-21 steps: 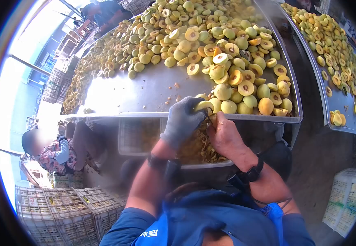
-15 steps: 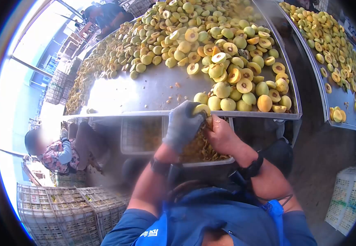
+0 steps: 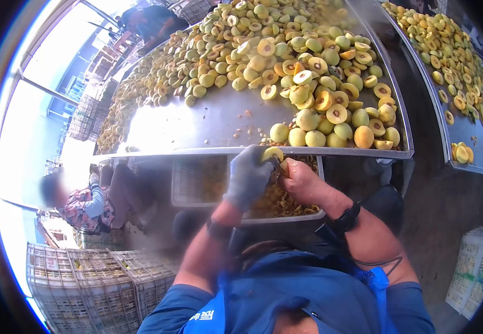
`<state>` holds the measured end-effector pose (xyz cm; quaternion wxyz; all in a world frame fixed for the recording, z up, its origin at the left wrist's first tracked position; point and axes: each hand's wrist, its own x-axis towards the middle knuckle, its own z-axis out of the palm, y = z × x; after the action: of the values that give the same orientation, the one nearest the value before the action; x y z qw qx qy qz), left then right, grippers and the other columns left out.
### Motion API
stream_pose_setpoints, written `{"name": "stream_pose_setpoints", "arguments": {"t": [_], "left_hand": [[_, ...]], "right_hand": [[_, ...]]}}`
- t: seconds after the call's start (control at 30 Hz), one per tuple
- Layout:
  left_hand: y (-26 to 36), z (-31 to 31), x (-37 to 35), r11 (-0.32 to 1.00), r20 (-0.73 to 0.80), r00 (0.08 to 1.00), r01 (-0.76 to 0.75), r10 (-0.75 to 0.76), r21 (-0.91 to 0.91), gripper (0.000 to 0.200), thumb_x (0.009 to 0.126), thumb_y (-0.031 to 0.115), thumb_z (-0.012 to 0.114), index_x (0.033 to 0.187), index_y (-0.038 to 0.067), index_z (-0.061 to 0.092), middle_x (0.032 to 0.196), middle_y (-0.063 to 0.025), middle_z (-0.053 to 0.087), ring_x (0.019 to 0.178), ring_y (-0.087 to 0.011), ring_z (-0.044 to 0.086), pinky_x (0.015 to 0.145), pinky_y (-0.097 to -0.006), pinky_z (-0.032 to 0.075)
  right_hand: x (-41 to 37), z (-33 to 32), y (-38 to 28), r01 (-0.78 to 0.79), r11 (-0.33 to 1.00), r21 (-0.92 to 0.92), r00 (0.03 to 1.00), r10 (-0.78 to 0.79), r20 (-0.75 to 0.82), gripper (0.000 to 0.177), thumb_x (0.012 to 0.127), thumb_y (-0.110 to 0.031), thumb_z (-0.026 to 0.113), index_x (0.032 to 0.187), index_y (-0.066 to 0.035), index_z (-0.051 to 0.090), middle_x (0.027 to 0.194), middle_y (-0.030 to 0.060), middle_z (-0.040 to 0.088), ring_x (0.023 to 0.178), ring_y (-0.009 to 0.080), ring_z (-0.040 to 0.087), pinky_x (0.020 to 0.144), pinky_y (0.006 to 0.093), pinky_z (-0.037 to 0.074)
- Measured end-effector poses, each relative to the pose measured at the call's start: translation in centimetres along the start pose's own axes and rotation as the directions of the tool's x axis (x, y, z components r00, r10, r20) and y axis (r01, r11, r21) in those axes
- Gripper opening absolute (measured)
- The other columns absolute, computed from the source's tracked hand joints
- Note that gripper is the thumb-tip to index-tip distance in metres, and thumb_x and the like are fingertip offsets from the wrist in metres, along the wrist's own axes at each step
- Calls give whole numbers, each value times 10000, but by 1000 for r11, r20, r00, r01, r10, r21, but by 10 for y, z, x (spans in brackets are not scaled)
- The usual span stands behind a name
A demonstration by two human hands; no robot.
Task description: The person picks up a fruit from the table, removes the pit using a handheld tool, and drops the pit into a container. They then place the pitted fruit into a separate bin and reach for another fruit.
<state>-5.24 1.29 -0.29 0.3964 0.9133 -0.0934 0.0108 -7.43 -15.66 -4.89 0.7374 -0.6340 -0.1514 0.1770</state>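
Observation:
My left hand (image 3: 249,177), in a grey glove, is closed round a yellow-green fruit half (image 3: 273,153) at the near edge of the metal table (image 3: 197,131). Close beside it, my bare right hand (image 3: 304,181) has its fingers pressed together; what they grip is too small to make out. Both hands are over a white bin (image 3: 252,221) of peel-like scraps (image 3: 277,201). Beyond them, whole and halved fruits (image 3: 330,119) lie heaped on the table.
A second table (image 3: 472,158) with halved fruit stands at the right. Stacked crates (image 3: 80,289) are at lower left, another crate (image 3: 478,267) at lower right. A seated person (image 3: 88,206) is at left; another person (image 3: 149,25) stands at the far left.
The view has shifted slightly, so the table and crates sit a little further right. My right hand has moved slightly away from the fruit half in my left hand.

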Motion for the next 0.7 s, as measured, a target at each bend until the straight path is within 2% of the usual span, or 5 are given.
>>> {"name": "stream_pose_setpoints", "arguments": {"t": [0.2, 0.37, 0.47, 0.57, 0.7], "left_hand": [[-23, -17, -2, 602, 273, 949, 311, -157, -736, 344, 948, 185, 657, 1208, -39, 674, 1041, -100, 715, 902, -120, 655, 777, -285, 546], [-35, -14, 4, 585, 298, 922, 388, -249, -712, 339, 984, 213, 636, 1203, -45, 653, 1099, -126, 690, 962, -158, 663, 801, -279, 554], [-55, 2, 0, 845, -27, 968, -230, 248, -484, 365, 984, 201, 633, 1250, -49, 629, 1145, -134, 679, 1018, -175, 653, 845, -300, 559], [-31, -9, -3, 210, 335, 937, 349, -103, -913, 401, 986, 188, 630, 1304, -53, 595, 1199, -139, 662, 1062, -189, 642, 897, -324, 554], [-35, 1, -2, 455, 232, 963, 269, -136, -849, 424, 989, 177, 626, 1338, -58, 569, 1233, -139, 651, 1075, -192, 639, 944, -332, 533]], "right_hand": [[-9, 3, -32, -201, 977, 77, 979, 197, 57, 77, 984, -104, 573, 1021, -41, 595, 716, -35, 558, 536, 56, 501, 472, 245, 407], [-11, 16, -34, -192, 970, 151, 981, 194, -3, 62, 989, -109, 575, 993, -47, 577, 677, -24, 550, 483, 71, 489, 431, 252, 397], [-12, 16, -29, -198, 961, 191, 979, 205, -14, 49, 979, -96, 573, 967, -50, 563, 655, -12, 547, 457, 82, 485, 409, 260, 393], [-11, 17, -21, -218, 953, 209, 973, 229, -31, 46, 972, -90, 561, 940, -59, 551, 636, -6, 536, 438, 95, 480, 390, 275, 388], [-9, 17, -23, -257, 938, 234, 962, 271, -32, 69, 975, -103, 541, 912, -77, 535, 615, -6, 502, 430, 108, 463, 382, 296, 379]]}}
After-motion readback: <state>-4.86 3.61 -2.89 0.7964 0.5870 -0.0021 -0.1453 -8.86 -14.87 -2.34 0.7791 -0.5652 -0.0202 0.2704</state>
